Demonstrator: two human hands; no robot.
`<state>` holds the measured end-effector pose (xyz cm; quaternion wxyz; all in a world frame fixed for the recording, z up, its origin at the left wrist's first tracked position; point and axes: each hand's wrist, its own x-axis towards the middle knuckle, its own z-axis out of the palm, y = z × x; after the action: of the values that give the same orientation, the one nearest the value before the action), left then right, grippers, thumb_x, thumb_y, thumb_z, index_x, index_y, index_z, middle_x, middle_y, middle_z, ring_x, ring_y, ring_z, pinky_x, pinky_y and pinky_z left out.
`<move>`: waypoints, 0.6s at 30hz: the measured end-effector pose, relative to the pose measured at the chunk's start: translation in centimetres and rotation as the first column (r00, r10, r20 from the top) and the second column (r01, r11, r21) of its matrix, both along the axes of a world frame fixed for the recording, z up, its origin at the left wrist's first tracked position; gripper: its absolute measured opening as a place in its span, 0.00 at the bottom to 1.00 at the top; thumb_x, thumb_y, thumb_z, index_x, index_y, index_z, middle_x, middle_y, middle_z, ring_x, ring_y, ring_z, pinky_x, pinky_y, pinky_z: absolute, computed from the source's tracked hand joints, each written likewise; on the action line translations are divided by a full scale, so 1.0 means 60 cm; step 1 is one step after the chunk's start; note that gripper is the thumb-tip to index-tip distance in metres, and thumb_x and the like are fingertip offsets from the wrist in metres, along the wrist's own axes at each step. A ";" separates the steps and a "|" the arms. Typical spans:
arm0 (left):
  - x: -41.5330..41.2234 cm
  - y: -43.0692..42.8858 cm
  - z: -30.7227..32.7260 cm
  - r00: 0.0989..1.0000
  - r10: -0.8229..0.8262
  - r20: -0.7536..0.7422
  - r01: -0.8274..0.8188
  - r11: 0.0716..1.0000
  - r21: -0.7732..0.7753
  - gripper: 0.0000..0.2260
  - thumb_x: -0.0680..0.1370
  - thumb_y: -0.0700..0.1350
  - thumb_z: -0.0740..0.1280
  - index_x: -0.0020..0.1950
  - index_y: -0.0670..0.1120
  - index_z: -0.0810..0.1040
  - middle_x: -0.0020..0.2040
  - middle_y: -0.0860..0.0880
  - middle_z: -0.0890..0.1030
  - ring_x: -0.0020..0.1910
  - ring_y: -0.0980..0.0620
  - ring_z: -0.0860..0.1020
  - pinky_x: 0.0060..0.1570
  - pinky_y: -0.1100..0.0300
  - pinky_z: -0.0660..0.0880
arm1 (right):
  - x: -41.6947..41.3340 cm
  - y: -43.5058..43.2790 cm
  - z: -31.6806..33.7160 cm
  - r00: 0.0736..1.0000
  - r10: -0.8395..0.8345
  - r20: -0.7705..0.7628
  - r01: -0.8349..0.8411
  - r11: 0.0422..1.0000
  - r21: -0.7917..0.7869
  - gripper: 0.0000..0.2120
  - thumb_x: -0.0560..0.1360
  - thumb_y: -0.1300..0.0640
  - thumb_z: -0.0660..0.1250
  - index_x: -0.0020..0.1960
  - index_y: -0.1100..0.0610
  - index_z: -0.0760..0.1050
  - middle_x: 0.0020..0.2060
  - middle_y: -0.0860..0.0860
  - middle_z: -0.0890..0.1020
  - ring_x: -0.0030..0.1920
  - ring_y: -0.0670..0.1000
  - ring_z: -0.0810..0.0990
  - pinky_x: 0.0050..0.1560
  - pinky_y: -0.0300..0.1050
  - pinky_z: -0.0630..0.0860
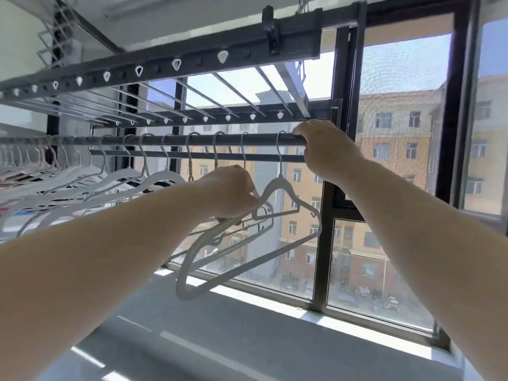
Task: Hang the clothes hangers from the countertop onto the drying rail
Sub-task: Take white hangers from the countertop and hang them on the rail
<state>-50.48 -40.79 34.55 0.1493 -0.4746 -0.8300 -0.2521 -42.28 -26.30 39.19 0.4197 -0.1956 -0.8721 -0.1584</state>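
A long row of white hangers (154, 174) already hooks over the drying rail (170, 139), so the task looks well advanced. The right hand (321, 149) has its grip closed around the rail's end, just beside the last hooked hanger (286, 193). The left hand (233, 192) grips a small bunch of hangers (220, 243) below the rail, not yet hung. The bench (247, 325) shows none left, as far as is visible.

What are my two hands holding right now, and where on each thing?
The left hand grips a white hanger by its left shoulder; its hook is over the rail. The right hand grasps the drying rail near its right end.
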 end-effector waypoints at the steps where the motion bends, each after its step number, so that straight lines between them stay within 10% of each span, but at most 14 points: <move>1: 0.000 -0.003 -0.002 1.000 -0.019 0.023 0.019 1.000 -0.002 0.15 0.78 0.47 0.61 0.63 0.43 0.73 0.47 0.48 0.76 0.33 0.54 0.73 0.33 0.65 0.71 | 0.002 -0.003 0.000 1.000 -0.002 -0.003 0.002 1.000 -0.004 0.22 0.77 0.70 0.52 0.70 0.57 0.64 0.67 0.53 0.69 0.70 0.53 0.63 0.68 0.47 0.61; 6: 0.003 -0.038 -0.015 0.964 -0.131 0.231 0.101 0.985 0.138 0.15 0.76 0.47 0.65 0.59 0.40 0.74 0.40 0.47 0.78 0.30 0.55 0.76 0.30 0.65 0.76 | 0.022 -0.025 -0.008 0.998 0.009 -0.054 -0.009 1.000 -0.006 0.22 0.78 0.69 0.52 0.71 0.58 0.64 0.69 0.53 0.67 0.71 0.52 0.61 0.71 0.45 0.57; 13: 0.035 -0.089 -0.089 0.989 -0.084 0.124 0.059 0.979 0.197 0.21 0.74 0.55 0.65 0.65 0.50 0.69 0.57 0.53 0.78 0.54 0.52 0.76 0.56 0.59 0.72 | 0.036 -0.050 -0.051 0.999 -0.002 -0.044 -0.003 0.995 -0.099 0.23 0.77 0.69 0.53 0.70 0.58 0.64 0.69 0.53 0.68 0.70 0.52 0.62 0.70 0.43 0.57; 18: 0.056 -0.094 -0.154 0.993 -0.108 0.050 0.086 0.941 0.328 0.21 0.75 0.54 0.63 0.67 0.52 0.66 0.60 0.53 0.77 0.59 0.53 0.75 0.54 0.63 0.68 | 0.028 -0.055 -0.028 0.996 -0.087 -0.001 0.086 0.995 -0.054 0.22 0.78 0.64 0.55 0.72 0.57 0.62 0.70 0.53 0.66 0.71 0.53 0.61 0.71 0.46 0.56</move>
<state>-47.14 -46.44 25.33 0.1848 -0.4749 -0.7573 -0.4085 -40.60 -29.59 37.53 0.4082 -0.2446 -0.8661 -0.1526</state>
